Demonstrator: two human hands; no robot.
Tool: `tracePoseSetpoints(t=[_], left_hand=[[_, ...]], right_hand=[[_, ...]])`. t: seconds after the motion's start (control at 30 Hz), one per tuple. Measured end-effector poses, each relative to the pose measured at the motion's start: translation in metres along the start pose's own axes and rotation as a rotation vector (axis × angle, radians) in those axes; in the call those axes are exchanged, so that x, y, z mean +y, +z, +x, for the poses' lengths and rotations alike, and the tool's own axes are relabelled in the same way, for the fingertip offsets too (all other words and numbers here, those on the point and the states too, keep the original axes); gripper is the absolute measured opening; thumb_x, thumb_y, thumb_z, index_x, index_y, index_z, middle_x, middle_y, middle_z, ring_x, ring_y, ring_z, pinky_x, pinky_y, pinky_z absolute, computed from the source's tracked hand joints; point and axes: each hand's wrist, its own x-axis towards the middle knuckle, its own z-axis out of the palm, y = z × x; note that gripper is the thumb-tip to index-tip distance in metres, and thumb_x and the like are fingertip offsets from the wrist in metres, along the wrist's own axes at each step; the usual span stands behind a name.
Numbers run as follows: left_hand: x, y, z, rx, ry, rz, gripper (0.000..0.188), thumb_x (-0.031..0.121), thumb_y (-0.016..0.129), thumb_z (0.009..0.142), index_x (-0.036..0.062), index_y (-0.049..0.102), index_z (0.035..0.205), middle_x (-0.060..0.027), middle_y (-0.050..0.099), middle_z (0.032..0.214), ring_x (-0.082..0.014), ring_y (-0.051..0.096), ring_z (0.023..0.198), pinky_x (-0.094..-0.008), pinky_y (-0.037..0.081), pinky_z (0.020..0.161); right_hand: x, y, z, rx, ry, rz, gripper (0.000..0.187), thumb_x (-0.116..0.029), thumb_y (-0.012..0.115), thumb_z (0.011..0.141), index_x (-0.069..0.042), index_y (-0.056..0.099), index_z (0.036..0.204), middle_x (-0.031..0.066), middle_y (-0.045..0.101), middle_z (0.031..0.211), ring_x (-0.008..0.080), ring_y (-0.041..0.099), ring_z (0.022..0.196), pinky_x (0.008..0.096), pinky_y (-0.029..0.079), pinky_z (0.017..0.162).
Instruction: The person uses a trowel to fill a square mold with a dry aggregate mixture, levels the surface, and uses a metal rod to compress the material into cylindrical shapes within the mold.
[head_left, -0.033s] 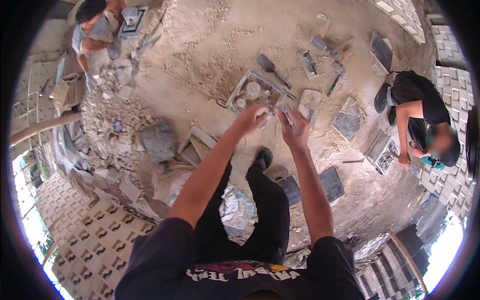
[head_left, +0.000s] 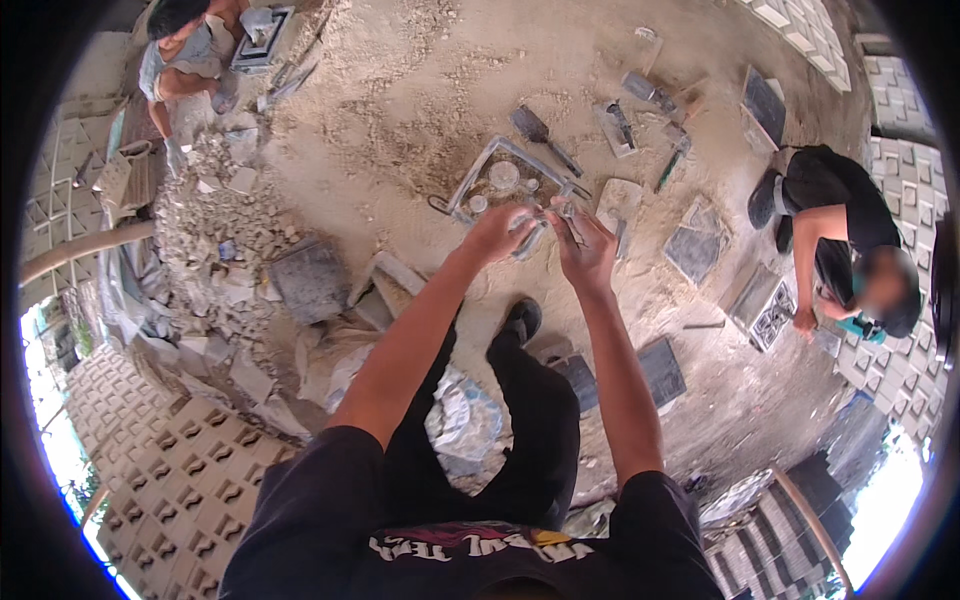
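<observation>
My left hand and my right hand are held close together in front of me, fingers closed in a pinch. Small greyish matter shows at the fingertips of both, too small to name. Just beyond them on the ground lies a grey rectangular mould frame with a looped handle at either end. Inside it sit a pale round disc and a few smaller round pieces. My fingers overlap the frame's near edge, so I cannot tell whether they touch it.
Beyond the frame lies a dark trowel. Rightward are a pale slab, a square plate and a brush-like tool. Rubble is heaped at left. One person crouches at right by a patterned mould, another at far left.
The view has shifted slightly, and the surroundings at left sit a little further left. My hands stay together beside the frame, with only a small movement of the fingers.
</observation>
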Motion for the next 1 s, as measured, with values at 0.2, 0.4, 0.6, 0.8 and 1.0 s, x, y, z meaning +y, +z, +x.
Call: tracePoseSetpoints(t=[0.2, 0.4, 0.6, 0.8, 1.0], left_hand=[[-0.123, 0.013, 0.061, 0.062, 0.182, 0.133, 0.03, 0.021, 0.061, 0.089, 0.0016, 0.062, 0.112, -0.0183, 0.064, 0.114, -0.0345, 0.061, 0.106, -0.0411, 0.047, 0.092], [-0.169, 0.011, 0.13, -0.025, 0.212, 0.567, 0.042, 0.028, 0.053, 0.093, 0.0058, 0.051, 0.129, -0.0149, 0.051, 0.134, -0.0325, 0.046, 0.126, -0.0462, 0.033, 0.107], [-0.255, 0.012, 0.146, 0.144, 0.426, 0.841, 0.054, 0.04, 0.044, 0.098, 0.0075, 0.04, 0.14, -0.016, 0.044, 0.141, -0.033, 0.045, 0.128, -0.0494, 0.033, 0.107], [-0.242, -0.016, 0.18, -0.062, 0.442, 0.826, 0.049, 0.043, 0.042, 0.097, 0.0046, 0.052, 0.126, -0.018, 0.06, 0.12, -0.0339, 0.057, 0.112, -0.0486, 0.043, 0.096], [-0.234, -0.013, 0.189, -0.211, 0.174, 0.892, 0.057, 0.052, 0.032, 0.098, 0.0058, 0.057, 0.119, -0.0199, 0.065, 0.112, -0.0358, 0.061, 0.108, -0.0522, 0.045, 0.095]], right_hand=[[0.1, 0.057, -0.003, -0.055, -0.085, -0.043, 0.02, -0.013, 0.07, 0.086, 0.001, 0.068, 0.1, 0.0176, 0.07, 0.095, 0.0285, 0.07, 0.082, 0.032, 0.054, 0.07], [0.176, 0.096, 0.023, -0.212, 0.079, 0.275, 0.034, -0.027, 0.06, 0.096, -0.002, 0.059, 0.072, 0.0036, 0.059, 0.064, 0.012, 0.057, 0.058, 0.0274, 0.044, 0.054], [0.16, 0.137, 0.019, -0.04, -0.038, 0.382, 0.043, -0.03, 0.044, 0.104, -0.01, 0.046, 0.066, -0.0063, 0.037, 0.053, 0.0038, 0.033, 0.046, 0.0255, 0.026, 0.043], [0.161, 0.137, 0.01, -0.074, -0.017, 0.33, 0.042, -0.027, 0.047, 0.103, -0.011, 0.048, 0.064, -0.0079, 0.041, 0.054, 0.0032, 0.036, 0.048, 0.0249, 0.027, 0.044], [0.18, 0.145, 0.006, -0.079, -0.379, 0.164, 0.045, -0.029, 0.048, 0.102, -0.012, 0.045, 0.061, -0.0071, 0.04, 0.054, 0.0043, 0.033, 0.046, 0.0252, 0.026, 0.044]])
